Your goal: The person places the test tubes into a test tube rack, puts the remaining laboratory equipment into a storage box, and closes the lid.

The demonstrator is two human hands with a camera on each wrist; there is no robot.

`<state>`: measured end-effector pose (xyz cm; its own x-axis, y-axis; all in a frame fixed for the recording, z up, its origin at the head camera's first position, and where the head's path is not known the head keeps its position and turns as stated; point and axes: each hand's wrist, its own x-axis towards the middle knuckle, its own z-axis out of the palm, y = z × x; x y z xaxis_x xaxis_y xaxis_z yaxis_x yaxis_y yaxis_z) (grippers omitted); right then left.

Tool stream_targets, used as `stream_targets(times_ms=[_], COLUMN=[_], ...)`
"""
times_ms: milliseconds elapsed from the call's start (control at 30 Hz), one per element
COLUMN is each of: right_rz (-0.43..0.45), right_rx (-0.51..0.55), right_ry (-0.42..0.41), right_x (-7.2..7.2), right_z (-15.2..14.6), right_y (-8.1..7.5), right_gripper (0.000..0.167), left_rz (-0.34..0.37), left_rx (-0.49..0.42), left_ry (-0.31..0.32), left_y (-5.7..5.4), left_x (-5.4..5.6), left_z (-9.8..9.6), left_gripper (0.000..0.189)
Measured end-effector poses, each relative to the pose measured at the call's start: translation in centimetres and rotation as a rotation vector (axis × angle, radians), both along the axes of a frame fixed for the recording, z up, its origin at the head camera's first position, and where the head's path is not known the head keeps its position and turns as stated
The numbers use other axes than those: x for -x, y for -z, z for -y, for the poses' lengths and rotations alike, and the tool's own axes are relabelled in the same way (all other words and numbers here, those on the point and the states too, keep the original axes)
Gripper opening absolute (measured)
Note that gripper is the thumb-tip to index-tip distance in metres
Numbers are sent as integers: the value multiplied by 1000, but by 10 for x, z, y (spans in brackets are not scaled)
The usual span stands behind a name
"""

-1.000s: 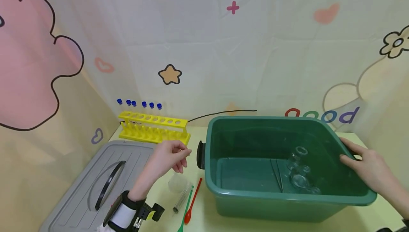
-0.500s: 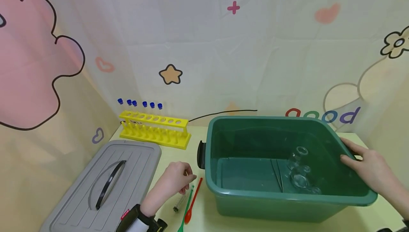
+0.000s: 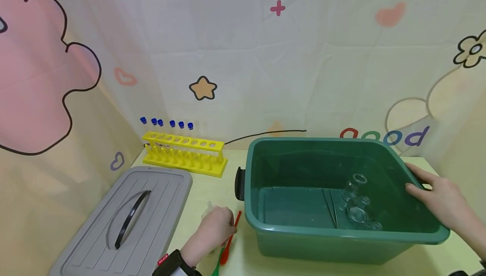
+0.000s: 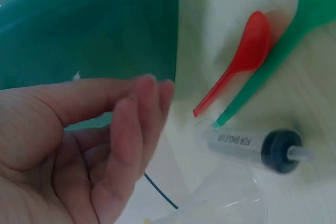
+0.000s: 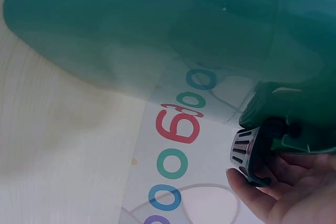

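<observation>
My left hand (image 3: 216, 227) hovers low over the table, its fingers loosely bent and nothing between them in the left wrist view. Just beyond its fingertips lie a small red spoon (image 4: 253, 43) and a green spoon (image 4: 278, 56). A clear syringe (image 4: 239, 145) with a black plunger seal lies close by, beside a transparent funnel (image 4: 226, 198). In the head view the hand covers the syringe and the spoons' upper parts. My right hand (image 3: 442, 196) grips the right end of a green tub (image 3: 345, 238), its fingers around the black handle clip (image 5: 252, 153).
Inside the tub are tweezers (image 3: 330, 208) and clear glass flasks (image 3: 357, 210). A grey lid (image 3: 159, 212) with a black handle lies at left. Behind it stands a yellow rack (image 3: 184, 153) with several blue-capped tubes (image 3: 172, 123). A printed curtain (image 3: 250, 65) hangs behind the table.
My left hand has come down and toward me, from above the funnel to over the spoons and syringe. The right hand keeps its hold on the tub.
</observation>
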<state>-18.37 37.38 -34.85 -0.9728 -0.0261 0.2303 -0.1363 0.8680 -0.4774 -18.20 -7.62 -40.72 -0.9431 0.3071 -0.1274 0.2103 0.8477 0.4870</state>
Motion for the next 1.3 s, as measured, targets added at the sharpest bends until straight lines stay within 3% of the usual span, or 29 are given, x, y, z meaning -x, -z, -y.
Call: stream_targets(times_ms=[167,467,767,900,1033,1133,1300], right_rz=[2,-1,8,-1,9,20,22], right_rx=[-2,-7,-9,-8,-6,-11,-6], right_ry=[5,3,4,7,5,2,4], right_x=[0,0,0,-1,0,1,1], right_z=[0,0,2,2,-1,-1,0], right_y=[0,-1,-2,-3,-2,-2,-1], right_gripper=[53,53,52,52,54,54,53], left_rz=[-54,-188,-212,-193,-223,-251,-233], left_rx=[106,201,225,304,371,374,352], left_ry=[-25,-3,-50,-67,-88,-100,-125], left_y=[3,11,17,20,24,27,30], left_x=[-1,-3,-6,-7,-7,-6,-5], left_z=[-6,-1,1,-1,-3,-3,-2], left_gripper=[25,22,22,20,20,20,21])
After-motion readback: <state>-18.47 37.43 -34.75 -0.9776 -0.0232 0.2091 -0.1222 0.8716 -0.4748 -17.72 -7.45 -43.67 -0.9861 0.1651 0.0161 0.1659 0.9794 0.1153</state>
